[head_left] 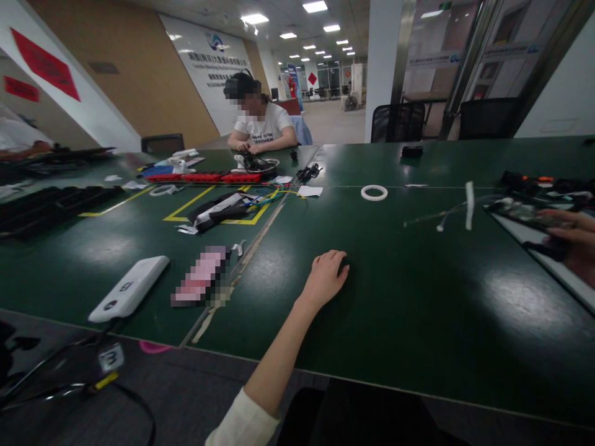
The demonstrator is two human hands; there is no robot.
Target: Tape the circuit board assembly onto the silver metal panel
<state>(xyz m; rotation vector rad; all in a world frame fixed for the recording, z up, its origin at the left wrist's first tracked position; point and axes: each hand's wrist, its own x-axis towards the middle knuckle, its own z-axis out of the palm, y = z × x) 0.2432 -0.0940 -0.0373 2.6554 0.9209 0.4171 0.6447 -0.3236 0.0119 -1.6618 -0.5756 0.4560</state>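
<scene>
My left hand (326,282) rests on the green table (409,322) with its fingers curled. Between thumb and fingertips shows a bit of a small dark thing, mostly hidden by the hand. At the right edge my right hand (576,238) is partly cut off and blurred, its fingers closed around the edge of a circuit board (518,210) with dark parts. Beneath the board is a white panel with a black edge (560,272). Thin wires (449,215) trail leftward from the board to a small white connector, beside a white strip (469,204).
A white tape roll (374,192) lies ahead. Left are a phone (201,275), a white power bank (130,290), a black pouch with coloured wires (223,209) and red power strips (209,178). Black cables (558,186) lie far right. Another person (264,127) sits opposite.
</scene>
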